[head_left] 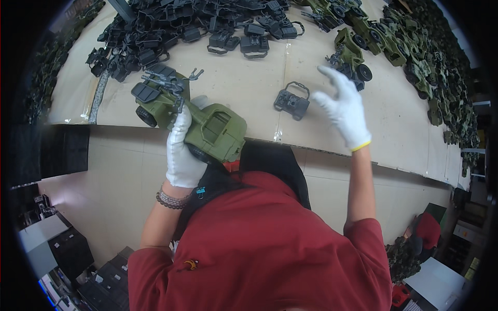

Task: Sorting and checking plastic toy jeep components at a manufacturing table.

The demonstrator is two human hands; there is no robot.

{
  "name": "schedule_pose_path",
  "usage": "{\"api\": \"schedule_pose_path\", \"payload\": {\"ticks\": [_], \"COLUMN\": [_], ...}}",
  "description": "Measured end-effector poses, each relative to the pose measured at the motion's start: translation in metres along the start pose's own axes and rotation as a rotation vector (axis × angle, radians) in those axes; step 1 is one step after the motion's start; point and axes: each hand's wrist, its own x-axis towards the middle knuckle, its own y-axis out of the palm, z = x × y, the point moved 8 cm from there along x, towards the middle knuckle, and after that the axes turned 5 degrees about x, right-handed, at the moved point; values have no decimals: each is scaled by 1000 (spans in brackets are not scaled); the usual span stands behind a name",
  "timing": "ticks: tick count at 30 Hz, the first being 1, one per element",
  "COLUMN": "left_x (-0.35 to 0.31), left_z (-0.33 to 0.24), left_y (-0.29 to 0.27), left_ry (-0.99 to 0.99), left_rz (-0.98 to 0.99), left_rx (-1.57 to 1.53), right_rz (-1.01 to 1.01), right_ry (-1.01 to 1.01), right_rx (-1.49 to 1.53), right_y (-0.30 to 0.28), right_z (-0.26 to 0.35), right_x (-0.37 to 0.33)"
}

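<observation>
My left hand (180,150), in a white glove, grips a green toy vehicle (220,132) at the table's front edge. The vehicle has black wheels, a dark grey handlebar piece and a rectangular opening in its rear body. To the right, my gloved right hand (343,110) hovers over the table with its fingers apart and nothing in them. A dark grey plastic part with a loop handle (292,102) lies on the table just left of that hand, apart from it.
A large heap of dark grey plastic parts (171,33) covers the back left of the table (249,88). Several green toy vehicles (358,39) stand along the back right, with a long pile of more beyond them. Another person in red (428,230) is at the lower right.
</observation>
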Motion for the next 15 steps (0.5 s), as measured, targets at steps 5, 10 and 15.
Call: {"api": "schedule_pose_path", "payload": {"ticks": [5, 10, 15], "left_x": [14, 19, 22], "left_z": [3, -3, 1], "left_y": [16, 20, 26], "left_ry": [-32, -17, 46], "left_rz": [-15, -8, -25], "left_rx": [-31, -18, 48], "right_rz": [76, 124, 18], "right_ry": [155, -171, 33], "right_rx": [-298, -253, -354], "right_y": [63, 56, 56], "right_z": [25, 15, 18], "right_x": [-8, -10, -11]}}
